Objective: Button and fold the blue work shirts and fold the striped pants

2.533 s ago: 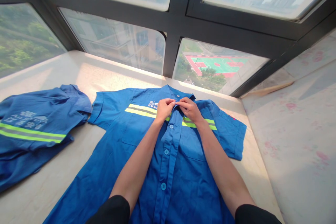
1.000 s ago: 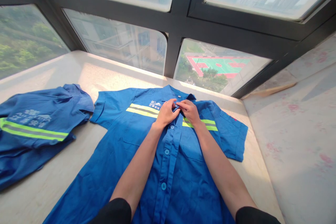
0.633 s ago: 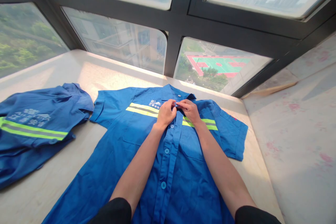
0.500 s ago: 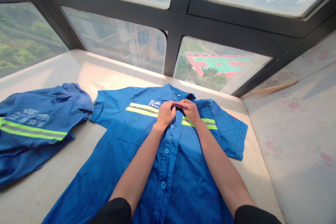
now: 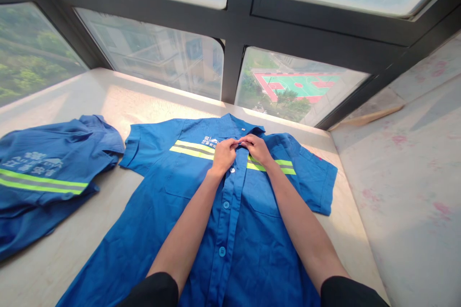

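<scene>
Head view: A blue short-sleeved shirt point(image 5: 266, 244) lies front up on the pale ledge point(image 5: 93, 223), a second blue shirt point(image 5: 32, 213) beside it. Left hand point(image 5: 224, 156) and right hand point(image 5: 256, 148) both pinch its front edge just below the collar point(image 5: 228, 125), fingertips meeting; any button there is hidden. Three buttons point(image 5: 222, 251) show lower down. Step in hand, as judged: fingertip work at the upper front opening. The next move appears to call for a steady, fine pinch, cloth edges aligned.
</scene>
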`<move>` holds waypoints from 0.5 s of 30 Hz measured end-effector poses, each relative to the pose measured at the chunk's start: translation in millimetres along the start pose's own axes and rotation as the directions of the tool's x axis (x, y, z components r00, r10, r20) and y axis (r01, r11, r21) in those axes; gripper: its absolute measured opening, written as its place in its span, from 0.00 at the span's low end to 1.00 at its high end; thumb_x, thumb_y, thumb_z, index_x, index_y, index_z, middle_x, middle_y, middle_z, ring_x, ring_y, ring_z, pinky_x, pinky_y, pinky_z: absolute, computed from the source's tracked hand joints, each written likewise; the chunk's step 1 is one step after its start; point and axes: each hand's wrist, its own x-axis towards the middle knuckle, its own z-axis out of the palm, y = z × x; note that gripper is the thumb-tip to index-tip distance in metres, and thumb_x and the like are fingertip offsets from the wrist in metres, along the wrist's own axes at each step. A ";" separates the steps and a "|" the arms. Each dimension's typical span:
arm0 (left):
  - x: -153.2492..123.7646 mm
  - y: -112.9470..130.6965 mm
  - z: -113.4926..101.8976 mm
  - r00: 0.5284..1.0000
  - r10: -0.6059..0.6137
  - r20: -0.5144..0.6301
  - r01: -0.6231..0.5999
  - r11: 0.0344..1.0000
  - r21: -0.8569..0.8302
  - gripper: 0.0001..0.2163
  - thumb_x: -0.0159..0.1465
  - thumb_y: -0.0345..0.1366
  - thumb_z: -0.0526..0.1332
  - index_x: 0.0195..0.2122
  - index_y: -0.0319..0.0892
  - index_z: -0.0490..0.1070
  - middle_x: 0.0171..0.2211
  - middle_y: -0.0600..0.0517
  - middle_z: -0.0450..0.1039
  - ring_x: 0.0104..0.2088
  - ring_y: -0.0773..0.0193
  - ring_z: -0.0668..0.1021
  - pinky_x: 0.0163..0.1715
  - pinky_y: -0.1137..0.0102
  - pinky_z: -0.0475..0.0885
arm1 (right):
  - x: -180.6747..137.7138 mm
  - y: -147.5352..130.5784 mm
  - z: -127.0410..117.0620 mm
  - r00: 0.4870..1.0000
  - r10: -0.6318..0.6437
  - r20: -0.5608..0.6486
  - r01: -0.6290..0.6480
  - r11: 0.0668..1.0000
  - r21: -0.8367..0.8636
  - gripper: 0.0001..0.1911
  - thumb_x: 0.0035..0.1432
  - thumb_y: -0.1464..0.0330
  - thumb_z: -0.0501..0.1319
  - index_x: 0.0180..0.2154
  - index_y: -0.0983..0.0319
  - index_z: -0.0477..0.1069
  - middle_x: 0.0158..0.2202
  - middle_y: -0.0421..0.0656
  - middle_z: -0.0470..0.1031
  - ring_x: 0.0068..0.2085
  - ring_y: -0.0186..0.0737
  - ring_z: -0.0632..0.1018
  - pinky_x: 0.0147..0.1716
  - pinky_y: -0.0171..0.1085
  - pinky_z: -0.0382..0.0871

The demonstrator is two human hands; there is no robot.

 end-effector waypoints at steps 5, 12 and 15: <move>-1.2 2.9 -0.6 1.000 -0.008 0.007 0.007 0.999 0.033 0.10 0.64 0.25 0.57 0.39 0.43 0.76 0.39 0.48 0.81 0.42 0.58 0.81 0.44 0.66 0.74 | 0.6 0.4 0.7 1.000 0.000 0.002 0.000 1.000 -0.023 0.10 0.61 0.71 0.59 0.38 0.58 0.80 0.35 0.43 0.78 0.37 0.41 0.77 0.39 0.38 0.70; -2.6 3.7 1.5 1.000 -0.007 0.021 0.006 0.998 0.070 0.13 0.64 0.22 0.53 0.43 0.44 0.70 0.40 0.48 0.80 0.44 0.58 0.80 0.45 0.66 0.73 | 1.5 -5.0 0.0 0.996 -0.085 0.033 0.088 0.991 -0.100 0.11 0.64 0.72 0.56 0.38 0.59 0.78 0.35 0.44 0.77 0.38 0.42 0.76 0.40 0.38 0.69; -2.6 2.7 2.9 0.999 -0.003 0.037 -0.002 0.994 0.112 0.15 0.63 0.21 0.53 0.47 0.44 0.68 0.40 0.48 0.79 0.44 0.57 0.80 0.44 0.65 0.73 | 1.4 -7.5 1.2 0.993 -0.112 0.024 0.114 0.984 -0.140 0.12 0.65 0.72 0.55 0.37 0.59 0.77 0.33 0.43 0.75 0.37 0.41 0.75 0.39 0.38 0.68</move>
